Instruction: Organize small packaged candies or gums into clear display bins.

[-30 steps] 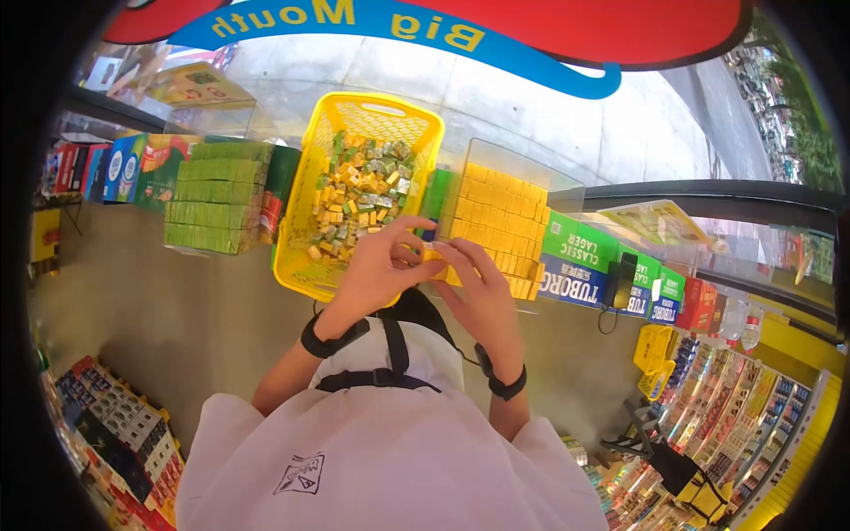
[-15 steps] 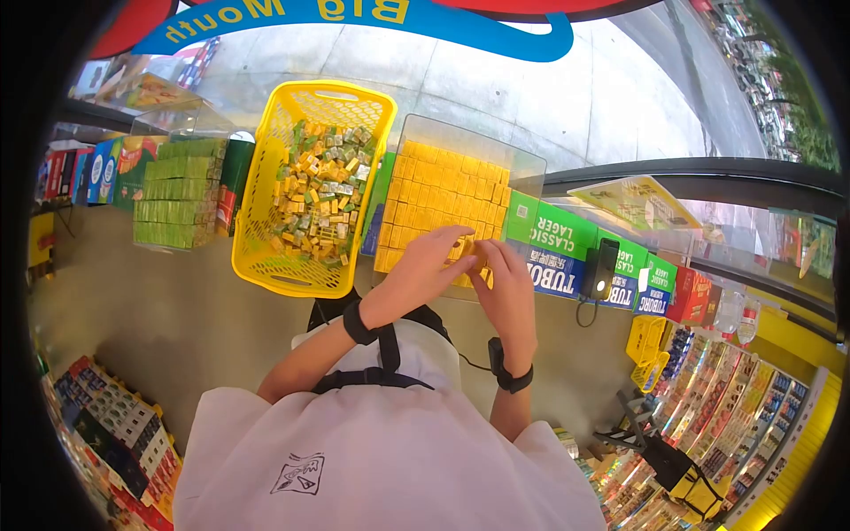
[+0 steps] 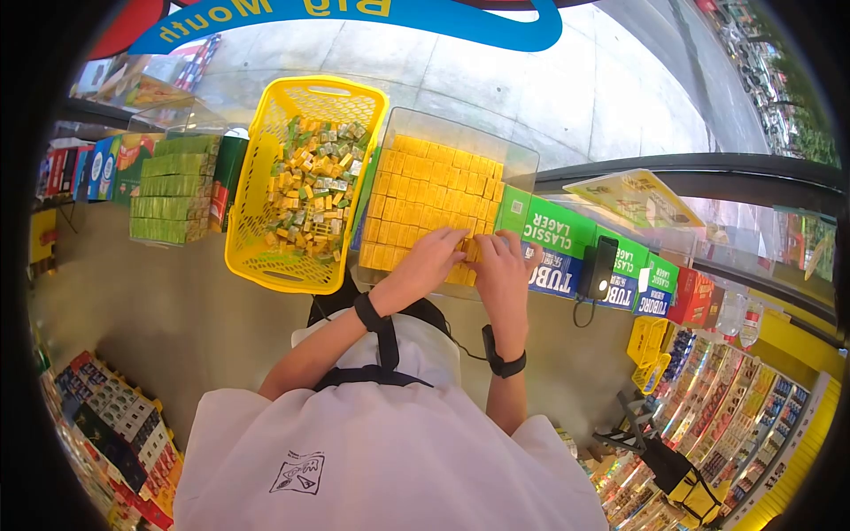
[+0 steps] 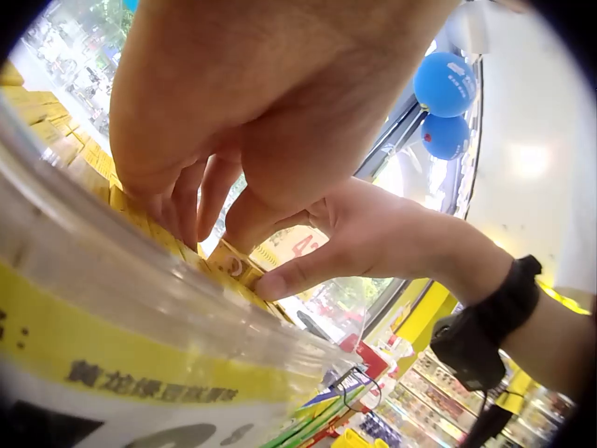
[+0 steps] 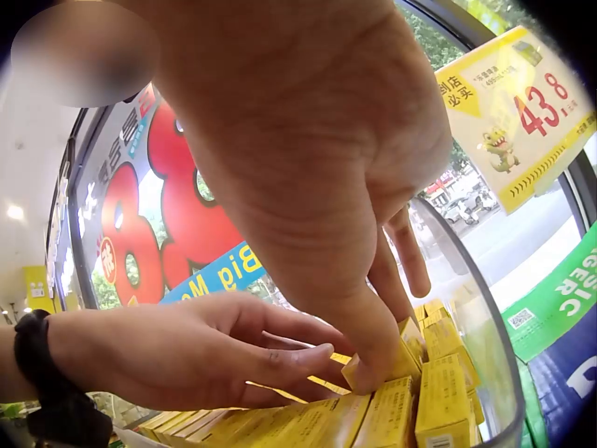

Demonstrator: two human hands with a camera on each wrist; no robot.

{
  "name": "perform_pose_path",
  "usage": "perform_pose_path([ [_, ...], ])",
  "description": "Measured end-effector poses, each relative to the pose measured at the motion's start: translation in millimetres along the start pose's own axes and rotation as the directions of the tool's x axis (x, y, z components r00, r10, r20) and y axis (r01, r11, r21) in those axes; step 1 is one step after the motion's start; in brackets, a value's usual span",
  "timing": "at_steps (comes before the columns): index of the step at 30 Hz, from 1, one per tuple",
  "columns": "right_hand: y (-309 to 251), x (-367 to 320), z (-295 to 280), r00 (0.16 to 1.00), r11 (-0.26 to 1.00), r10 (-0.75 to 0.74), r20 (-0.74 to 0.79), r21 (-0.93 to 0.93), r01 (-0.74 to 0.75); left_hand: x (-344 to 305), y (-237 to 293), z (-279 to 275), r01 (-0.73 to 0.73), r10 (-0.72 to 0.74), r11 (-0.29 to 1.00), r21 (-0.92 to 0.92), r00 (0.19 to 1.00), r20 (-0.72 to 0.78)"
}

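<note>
A clear bin [image 3: 518, 157] holds rows of small yellow boxes [image 3: 425, 181]. Over its near right corner, my left hand [image 3: 425, 264] and right hand [image 3: 503, 288] work close together. In the right wrist view, my right hand [image 5: 317, 177] pinches a yellow box [image 5: 408, 362] between thumb and fingers, low among upright boxes. Beside it, my left hand [image 5: 187, 347] has relaxed fingers touching the box tops. Seen from the left wrist, my left hand [image 4: 252, 103] reaches down inside the bin wall [image 4: 168, 308], hiding some of its own fingertips.
Left of the bin stands a yellow basket [image 3: 241, 221] of loose small yellow, green and silver boxes. Green packs [image 3: 173, 190] fill another clear bin farther left. On the right are beer cartons [image 3: 553, 226], a black device [image 3: 600, 265] and a price sign [image 3: 637, 196].
Both hands have moved from beside the basket to the bin's near right corner and down onto the boxes. The small box held between them earlier is now among the others. The view has shifted right.
</note>
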State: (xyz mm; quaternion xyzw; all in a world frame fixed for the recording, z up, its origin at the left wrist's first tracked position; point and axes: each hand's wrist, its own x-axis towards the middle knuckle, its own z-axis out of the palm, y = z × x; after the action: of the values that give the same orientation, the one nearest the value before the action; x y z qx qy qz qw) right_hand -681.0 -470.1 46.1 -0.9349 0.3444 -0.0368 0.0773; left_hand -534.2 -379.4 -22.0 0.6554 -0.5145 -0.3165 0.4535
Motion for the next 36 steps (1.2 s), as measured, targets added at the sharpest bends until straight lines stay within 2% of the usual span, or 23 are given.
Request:
perform_pose_path([
  [2,2,0,1,1.0,1.0,0.003,0.003,-0.001,-0.003,1,-2,2,-0.04,0.039,0.998,0.041,0.999,0.008],
  [7,7,-3,-4,0.999,0.999,-0.017,0.033,0.048,0.016,2,7,-4,-0.009,0.004,0.998,0.059,0.996,0.092],
  [9,9,-6,-11,0.999,0.999,-0.034,0.022,-0.012,0.035,0,12,-10,-0.015,0.007,0.998,0.06,0.992,0.127],
  [11,7,-8,-24,0.998,0.996,-0.054,0.012,-0.071,0.055,-4,15,-13,-0.13,0.099,0.972,0.194,0.982,0.163],
  [12,1,-9,-35,0.999,0.997,-0.009,0.051,-0.077,0.013,-3,17,-15,-0.13,0.099,0.972,0.194,0.982,0.16],
  [14,-3,-9,-43,0.995,0.996,0.035,0.092,-0.083,-0.028,-2,20,-18,-0.165,0.089,0.945,0.281,0.96,0.265],
  [17,-4,-11,-44,0.995,0.984,0.037,0.091,-0.177,-0.02,-3,21,-14,-0.199,0.117,0.923,0.328,0.96,0.253],
  [19,-4,-10,-41,0.987,0.963,0.036,0.154,-0.269,0.007,-1,22,-12,-0.204,0.114,0.913,0.353,0.959,0.258],
  [22,-3,-7,-36,0.984,0.951,0.028,0.176,-0.306,0.027,-2,27,-12,-0.203,0.103,0.902,0.381,0.959,0.265],
  [26,3,-8,-17,0.989,0.959,0.017,0.144,-0.282,0.025,-3,19,-7,-0.239,0.154,0.9,0.364,0.956,0.248],
  [28,7,-9,-9,0.998,0.957,-0.022,0.058,-0.288,0.038,-5,15,-5,-0.247,0.167,0.894,0.375,0.958,0.233],
  [31,3,-7,-19,0.995,0.977,0.007,0.098,-0.212,0.014,-5,13,-3,-0.262,0.192,0.887,0.381,0.958,0.214],
  [36,7,-10,-19,0.998,0.988,0.003,0.062,-0.155,0.007,-3,15,-5,-0.268,0.2,0.877,0.399,0.958,0.204],
])
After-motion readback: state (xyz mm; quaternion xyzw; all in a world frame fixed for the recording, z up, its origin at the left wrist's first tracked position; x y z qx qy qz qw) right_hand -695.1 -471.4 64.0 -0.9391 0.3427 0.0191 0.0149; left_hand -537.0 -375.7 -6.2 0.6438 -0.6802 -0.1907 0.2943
